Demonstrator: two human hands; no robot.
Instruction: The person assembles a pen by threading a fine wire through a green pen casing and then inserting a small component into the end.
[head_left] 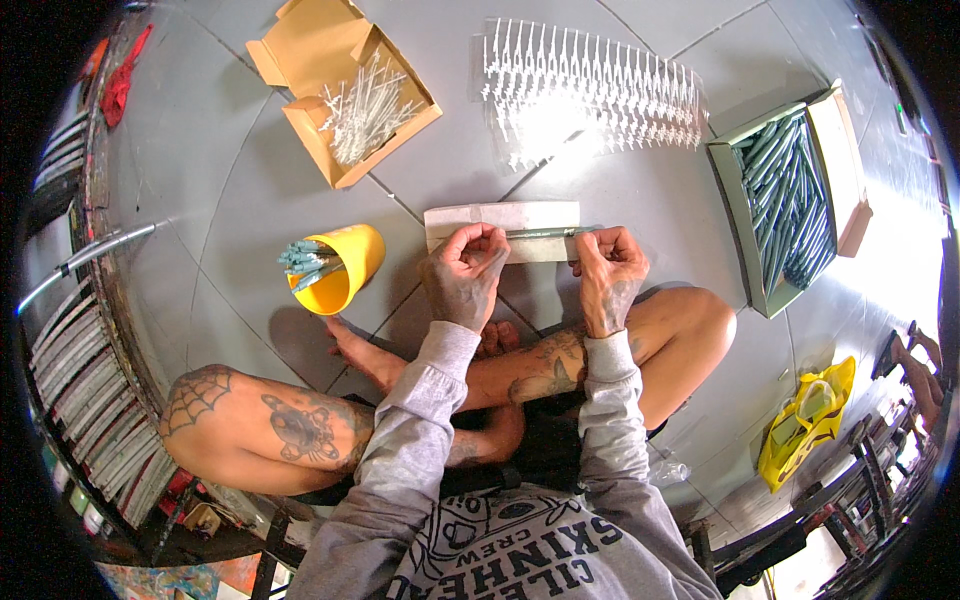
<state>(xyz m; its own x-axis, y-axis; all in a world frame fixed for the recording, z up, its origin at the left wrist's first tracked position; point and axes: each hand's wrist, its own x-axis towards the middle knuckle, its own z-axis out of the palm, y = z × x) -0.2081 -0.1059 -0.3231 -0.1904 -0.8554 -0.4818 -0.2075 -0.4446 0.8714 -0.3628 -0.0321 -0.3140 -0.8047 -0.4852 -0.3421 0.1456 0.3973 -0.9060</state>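
My left hand [466, 272] and my right hand [608, 275] both pinch a slim dark green pen [542, 233], one at each end. The pen lies level along a pale, flat block [500, 213] on the floor in front of my crossed legs. My fingers are closed and hide both tips of the pen. To the left of my left hand, a yellow cup [366, 262] rests on its side or strongly tilted, with several green pens [309, 262] showing at its mouth.
At the far left, an open cardboard box [300, 125] holds thin white strips [370, 110]. Clear sheets with rows of white marks [590, 85] lie at the far middle. To the right stands a box full of green pens [785, 200]. A yellow bag [808, 425] lies farther right.
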